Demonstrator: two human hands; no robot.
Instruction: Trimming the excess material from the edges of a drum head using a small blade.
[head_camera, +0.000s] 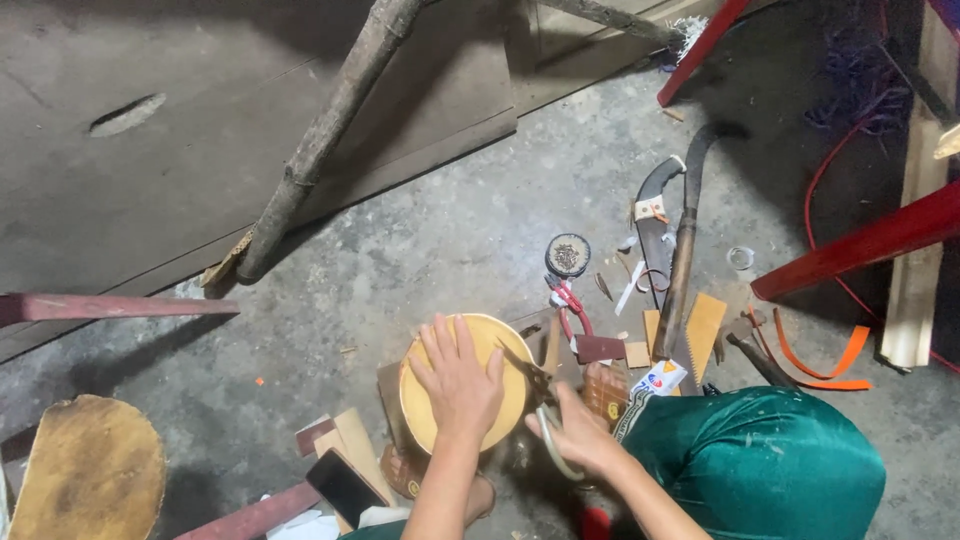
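Your left hand (460, 385) presses flat, fingers spread, on the stiff, light disc (465, 395); your right hand (578, 440) grips scissors (540, 400) at three o'clock.

A round disc (470, 385) lies on the floor (440, 240) at lower centre of the frame, with the left hand (460, 378) flat on top of it. The right hand (578, 435) sits at the disc's right edge, gripping scissors (545, 410). Right of these a small tin of nails (567, 255), a saw (655, 235) and a machete (685, 250) lie together. A pole (320, 140) slants across the upper left; a stool (90, 470) stands at lower left.
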